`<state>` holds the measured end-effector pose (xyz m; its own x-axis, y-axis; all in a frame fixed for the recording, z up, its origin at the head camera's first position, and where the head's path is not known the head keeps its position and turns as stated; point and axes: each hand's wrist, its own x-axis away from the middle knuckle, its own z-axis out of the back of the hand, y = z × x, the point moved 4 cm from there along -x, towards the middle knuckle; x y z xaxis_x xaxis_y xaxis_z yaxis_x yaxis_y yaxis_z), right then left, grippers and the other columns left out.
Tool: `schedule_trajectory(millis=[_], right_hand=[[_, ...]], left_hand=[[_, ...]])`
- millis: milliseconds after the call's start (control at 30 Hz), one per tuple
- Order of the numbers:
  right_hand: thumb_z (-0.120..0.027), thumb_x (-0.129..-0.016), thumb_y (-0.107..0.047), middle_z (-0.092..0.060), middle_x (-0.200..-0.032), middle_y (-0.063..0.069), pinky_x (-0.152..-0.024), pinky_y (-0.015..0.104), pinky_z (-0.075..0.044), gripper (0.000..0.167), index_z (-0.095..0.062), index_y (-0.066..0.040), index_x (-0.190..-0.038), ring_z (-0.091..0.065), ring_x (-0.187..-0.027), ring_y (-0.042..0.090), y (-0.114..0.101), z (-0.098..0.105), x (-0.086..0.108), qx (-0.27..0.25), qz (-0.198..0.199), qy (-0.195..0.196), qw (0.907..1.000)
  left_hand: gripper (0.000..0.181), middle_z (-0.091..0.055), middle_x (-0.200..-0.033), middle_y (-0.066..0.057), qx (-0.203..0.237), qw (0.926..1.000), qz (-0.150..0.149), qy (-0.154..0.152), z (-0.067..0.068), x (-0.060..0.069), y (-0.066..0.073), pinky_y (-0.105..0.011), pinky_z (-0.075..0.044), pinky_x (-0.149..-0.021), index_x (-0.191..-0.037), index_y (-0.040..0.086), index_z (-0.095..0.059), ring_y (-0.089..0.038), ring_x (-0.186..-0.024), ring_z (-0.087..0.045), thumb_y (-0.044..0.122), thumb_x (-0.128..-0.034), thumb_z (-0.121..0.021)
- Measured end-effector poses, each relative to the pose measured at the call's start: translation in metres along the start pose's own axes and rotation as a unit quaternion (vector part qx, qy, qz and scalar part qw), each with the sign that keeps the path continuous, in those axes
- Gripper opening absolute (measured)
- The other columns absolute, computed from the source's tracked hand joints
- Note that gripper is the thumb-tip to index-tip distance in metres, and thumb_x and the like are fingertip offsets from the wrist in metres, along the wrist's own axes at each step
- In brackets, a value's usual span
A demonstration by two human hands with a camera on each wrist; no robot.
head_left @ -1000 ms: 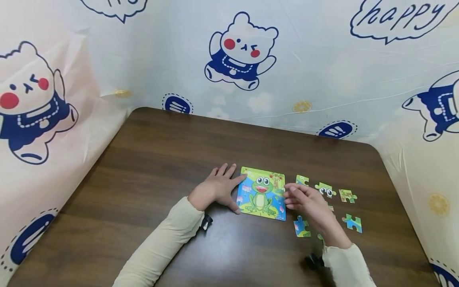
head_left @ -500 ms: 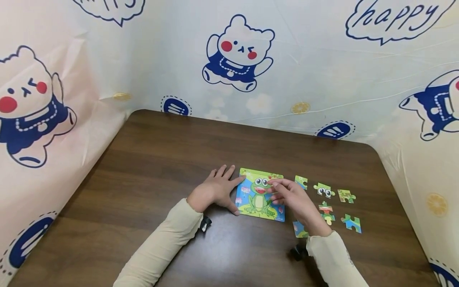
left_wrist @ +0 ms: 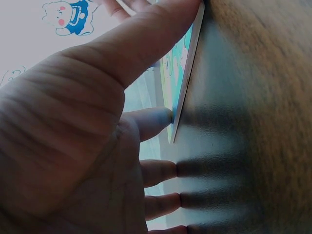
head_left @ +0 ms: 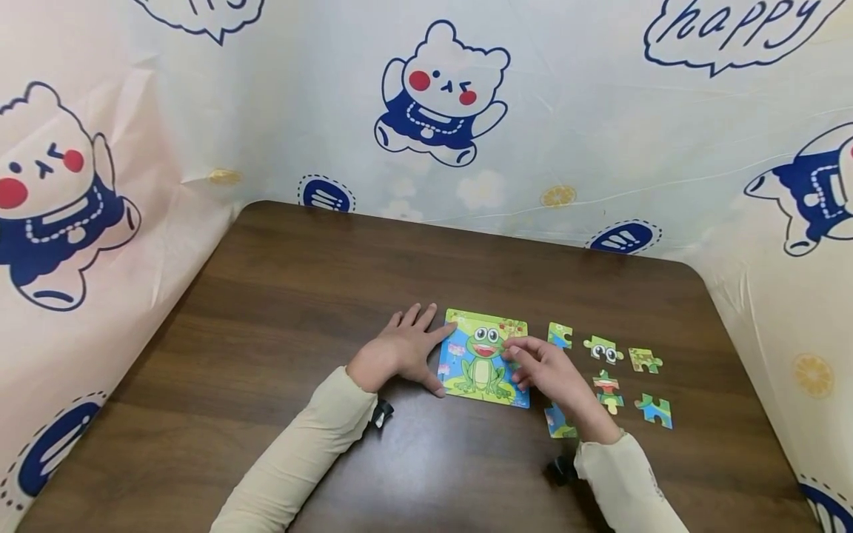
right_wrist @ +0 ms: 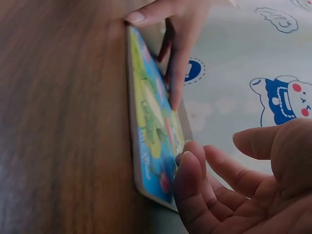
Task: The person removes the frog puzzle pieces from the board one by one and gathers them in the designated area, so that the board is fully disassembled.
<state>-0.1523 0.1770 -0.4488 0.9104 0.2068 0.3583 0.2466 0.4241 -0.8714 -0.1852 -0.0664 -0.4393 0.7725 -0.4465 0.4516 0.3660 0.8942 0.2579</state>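
Note:
A square frog puzzle board (head_left: 483, 370) lies flat on the table. My left hand (head_left: 400, 352) is spread at its left side. In the left wrist view, the index fingertip (left_wrist: 163, 116) touches the board's surface and the other fingertips rest on the table. My right hand (head_left: 549, 377) hovers over the board's right edge. In the right wrist view its fingers (right_wrist: 190, 168) curl loosely, apart from the thumb, and I see nothing held. Beside the board lie jigsaw pieces: frog eyes (head_left: 603, 351), a mouth-and-body part (head_left: 606, 391), and a blue piece (head_left: 558, 423) partly hidden by the right hand.
More pieces lie right of the board: a corner piece (head_left: 560, 335), a tree piece (head_left: 645, 361) and a blue-green piece (head_left: 654, 411). The brown table (head_left: 300, 266) has rounded far corners. A bear-print cloth (head_left: 566, 111) hangs around it.
My right hand has moved left, from beside the board to over its right part, uncovering the mouth-and-body pieces. The left hand and the board have stayed in place.

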Motion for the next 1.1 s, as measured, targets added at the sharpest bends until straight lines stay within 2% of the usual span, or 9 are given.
schedule_trajectory(millis=[133,367,600,733,833,1100], right_hand=[[-0.054,-0.106,-0.031,-0.069,-0.116,0.017,-0.070,0.032,-0.060,0.041,-0.061,-0.005,-0.137,-0.065,-0.076,0.021,-0.002,0.000,0.004,0.038,0.013,0.007,0.9992],[-0.057,-0.105,-0.029,-0.070,-0.088,0.012,-0.068,0.032,-0.060,0.036,-0.064,-0.009,-0.134,-0.066,-0.068,0.020,-0.005,0.002,0.007,0.111,0.009,0.029,0.9933],[-0.057,-0.104,-0.033,-0.067,-0.074,0.007,-0.059,0.031,-0.049,0.034,-0.069,-0.013,-0.128,-0.060,-0.060,0.018,-0.003,0.002,0.008,0.174,-0.005,0.036,0.9841],[-0.059,-0.103,-0.033,-0.067,-0.075,0.006,-0.058,0.032,-0.043,0.033,-0.070,-0.014,-0.127,-0.055,-0.057,0.018,-0.003,0.002,0.010,0.208,0.004,0.051,0.9769],[-0.060,-0.102,-0.032,-0.070,-0.084,0.002,-0.060,0.032,-0.042,0.031,-0.071,-0.014,-0.125,-0.054,-0.059,0.017,-0.004,0.001,0.010,0.236,0.017,0.060,0.9698],[-0.061,-0.100,-0.031,-0.061,-0.069,-0.001,-0.052,0.032,-0.036,0.033,-0.069,-0.013,-0.127,-0.047,-0.050,0.018,-0.004,-0.002,0.012,0.252,0.024,0.063,0.9655]], left_hand=[[0.115,0.001,-0.173,-0.008,-0.002,1.0000,0.002,-0.001,0.001,0.000,0.000,-0.057,-0.009,-0.127,-0.163,0.038,-0.017,-0.035,-0.159,0.001,0.068,-0.0719,-0.081],[0.115,0.002,-0.173,-0.007,0.000,1.0000,0.004,-0.002,0.000,0.000,0.000,-0.056,-0.008,-0.127,-0.163,0.038,-0.016,-0.035,-0.160,0.002,0.068,-0.0721,-0.081],[0.115,0.001,-0.173,-0.007,0.000,1.0000,0.005,-0.002,0.000,0.000,0.000,-0.056,-0.009,-0.127,-0.163,0.039,-0.017,-0.034,-0.160,0.001,0.068,-0.0717,-0.081],[0.116,0.001,-0.173,-0.007,-0.001,1.0000,0.005,-0.002,0.001,0.000,0.000,-0.056,-0.009,-0.127,-0.163,0.038,-0.017,-0.034,-0.160,0.001,0.068,-0.0713,-0.081],[0.116,0.001,-0.173,-0.006,0.000,1.0000,0.006,-0.003,0.001,0.000,0.000,-0.055,-0.009,-0.127,-0.163,0.039,-0.017,-0.034,-0.160,0.001,0.068,-0.0713,-0.081],[0.116,0.002,-0.173,-0.006,0.004,1.0000,0.004,-0.007,0.001,0.000,0.000,-0.055,-0.007,-0.127,-0.163,0.040,-0.016,-0.033,-0.160,0.003,0.068,-0.0714,-0.081]])
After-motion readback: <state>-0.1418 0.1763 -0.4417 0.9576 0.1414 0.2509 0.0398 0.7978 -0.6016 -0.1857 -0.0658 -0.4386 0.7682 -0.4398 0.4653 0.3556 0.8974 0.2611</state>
